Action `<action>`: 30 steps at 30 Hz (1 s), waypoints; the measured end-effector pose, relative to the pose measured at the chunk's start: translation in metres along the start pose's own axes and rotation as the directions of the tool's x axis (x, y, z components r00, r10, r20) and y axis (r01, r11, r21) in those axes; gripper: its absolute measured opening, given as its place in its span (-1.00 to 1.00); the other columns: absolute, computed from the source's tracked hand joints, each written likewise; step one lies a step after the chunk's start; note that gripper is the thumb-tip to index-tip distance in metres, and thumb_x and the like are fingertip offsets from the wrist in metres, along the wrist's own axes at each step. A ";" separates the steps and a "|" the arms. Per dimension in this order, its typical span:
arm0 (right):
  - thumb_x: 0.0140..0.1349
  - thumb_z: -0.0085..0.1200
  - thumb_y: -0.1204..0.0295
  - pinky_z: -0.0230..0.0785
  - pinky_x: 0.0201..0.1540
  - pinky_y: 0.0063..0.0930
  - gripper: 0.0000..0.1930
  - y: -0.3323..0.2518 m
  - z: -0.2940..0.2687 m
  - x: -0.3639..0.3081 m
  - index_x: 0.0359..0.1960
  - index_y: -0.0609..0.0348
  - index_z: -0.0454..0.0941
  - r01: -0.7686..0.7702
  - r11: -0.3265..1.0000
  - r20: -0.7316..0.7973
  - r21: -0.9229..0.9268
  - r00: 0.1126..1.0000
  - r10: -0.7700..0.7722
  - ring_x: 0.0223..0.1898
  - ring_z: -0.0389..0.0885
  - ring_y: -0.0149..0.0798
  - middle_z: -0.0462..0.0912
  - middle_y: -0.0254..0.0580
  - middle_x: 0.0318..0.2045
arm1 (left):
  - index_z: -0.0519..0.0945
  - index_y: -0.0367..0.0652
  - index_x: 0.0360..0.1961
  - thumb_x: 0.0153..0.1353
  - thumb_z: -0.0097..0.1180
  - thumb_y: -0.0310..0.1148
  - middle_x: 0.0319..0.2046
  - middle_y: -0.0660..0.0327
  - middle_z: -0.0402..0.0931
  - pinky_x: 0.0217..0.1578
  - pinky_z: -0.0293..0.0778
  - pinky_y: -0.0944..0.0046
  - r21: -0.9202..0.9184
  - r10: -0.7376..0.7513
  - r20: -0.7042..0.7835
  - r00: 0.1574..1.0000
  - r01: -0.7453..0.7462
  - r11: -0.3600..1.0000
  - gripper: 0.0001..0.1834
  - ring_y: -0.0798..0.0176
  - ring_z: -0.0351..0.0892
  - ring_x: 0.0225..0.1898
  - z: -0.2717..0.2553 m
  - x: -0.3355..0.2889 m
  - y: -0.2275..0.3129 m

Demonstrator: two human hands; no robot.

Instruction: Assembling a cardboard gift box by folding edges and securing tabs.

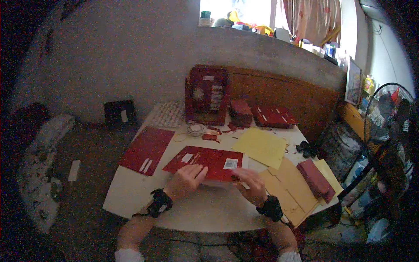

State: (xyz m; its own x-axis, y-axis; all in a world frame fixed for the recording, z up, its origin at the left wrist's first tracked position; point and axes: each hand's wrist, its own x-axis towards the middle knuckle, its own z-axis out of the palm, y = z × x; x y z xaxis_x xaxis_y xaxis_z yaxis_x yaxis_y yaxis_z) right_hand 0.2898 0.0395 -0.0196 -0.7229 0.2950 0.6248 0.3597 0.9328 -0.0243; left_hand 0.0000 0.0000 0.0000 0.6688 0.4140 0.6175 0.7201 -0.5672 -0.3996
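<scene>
The left hand lies flat, fingers spread, on the near edge of the red card sheet at the middle of the surface; the right hand pinches its near right corner; uneven pressure could crease or skew the sheet.

White table: red sheets centre and left, yellow paper, tan card right, red boxes far.

Red sheet's near edge under hands
</scene>
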 end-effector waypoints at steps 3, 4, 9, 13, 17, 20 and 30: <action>0.16 0.06 0.30 0.13 0.14 -0.16 -0.43 -0.022 -0.034 0.019 0.17 0.18 0.14 -0.189 0.982 -0.335 0.011 0.925 0.182 0.17 0.25 -0.01 0.26 0.05 0.18 | 0.39 -0.30 -0.03 0.01 0.08 -0.35 -0.25 -0.06 0.51 -0.20 0.48 0.03 -0.239 -0.141 -0.161 0.977 0.100 0.966 -0.53 -0.03 0.55 -0.21 -0.019 0.025 -0.006; 0.17 0.03 0.31 0.13 0.14 -0.18 -0.44 -0.022 -0.033 0.023 0.16 0.22 0.15 -0.265 0.961 -0.476 0.075 0.838 0.268 0.17 0.25 -0.02 0.27 0.05 0.17 | 0.39 -0.32 -0.05 0.06 0.04 -0.36 -0.25 -0.08 0.50 -0.22 0.47 0.06 -0.330 -0.224 -0.175 0.959 0.157 0.931 -0.58 -0.07 0.54 -0.22 -0.037 0.034 -0.010; 0.22 -0.02 0.25 0.11 0.14 -0.20 -0.41 -0.016 -0.024 0.029 0.21 0.25 0.09 -0.385 0.878 -0.518 0.284 0.710 0.478 0.16 0.26 -0.06 0.25 0.05 0.17 | 0.39 -0.32 -0.08 0.24 -0.09 -0.33 -0.27 -0.01 0.51 -0.26 0.45 0.18 -0.518 -0.611 -0.261 0.747 0.426 0.742 -0.69 0.03 0.55 -0.27 -0.020 0.019 -0.031; 0.28 -0.09 0.26 0.15 0.12 -0.25 -0.44 -0.018 -0.029 0.021 0.24 0.24 0.06 -0.468 0.833 -0.427 0.295 0.715 0.553 0.09 0.33 -0.11 0.33 0.05 0.11 | 0.38 -0.29 -0.05 0.33 -0.19 -0.22 -0.20 0.17 0.50 -0.18 0.41 0.29 -0.855 -0.809 0.089 0.581 0.462 0.237 -0.65 0.31 0.49 -0.20 -0.032 0.040 -0.020; 0.33 -0.18 0.33 0.27 0.03 -0.36 -0.54 -0.015 -0.031 0.022 0.21 0.26 0.11 -0.441 0.604 -0.174 0.664 0.694 0.698 -0.03 0.43 -0.25 0.45 -0.05 -0.03 | 0.39 -0.26 -0.03 0.34 -0.21 -0.19 -0.14 0.22 0.47 -0.09 0.37 0.33 -0.912 -0.716 0.406 0.568 0.301 -0.278 -0.64 0.37 0.45 -0.12 -0.019 0.027 -0.022; 0.33 -0.17 0.38 0.31 -0.02 -0.41 -0.58 -0.016 -0.033 0.022 0.17 0.29 0.17 -0.401 0.452 -0.056 0.797 0.696 0.716 -0.07 0.45 -0.32 0.48 -0.11 -0.07 | 0.39 -0.24 -0.03 0.34 -0.23 -0.16 -0.15 0.23 0.47 -0.10 0.40 0.31 -0.853 -0.660 0.517 0.545 0.270 -0.446 -0.62 0.37 0.46 -0.12 -0.011 0.026 -0.011; 0.34 -0.22 0.40 0.30 -0.01 -0.50 -0.68 -0.009 -0.013 0.017 0.05 0.31 0.32 -0.526 0.344 0.081 0.778 0.626 0.776 -0.07 0.44 -0.38 0.50 -0.20 -0.10 | 0.41 -0.27 -0.06 0.33 -0.19 -0.14 -0.19 0.24 0.49 -0.14 0.40 0.35 -0.855 -0.642 0.512 0.571 0.412 -0.316 -0.60 0.40 0.47 -0.20 0.002 0.021 -0.001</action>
State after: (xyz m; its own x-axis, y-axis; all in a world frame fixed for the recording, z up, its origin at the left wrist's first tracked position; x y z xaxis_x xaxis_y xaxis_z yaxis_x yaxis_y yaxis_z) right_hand 0.2821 0.0329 0.0012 -0.2211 0.9250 0.3091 0.0451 0.3263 -0.9442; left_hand 0.0137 0.0102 0.0119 0.0144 0.9649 0.2621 -0.1099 -0.2590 0.9596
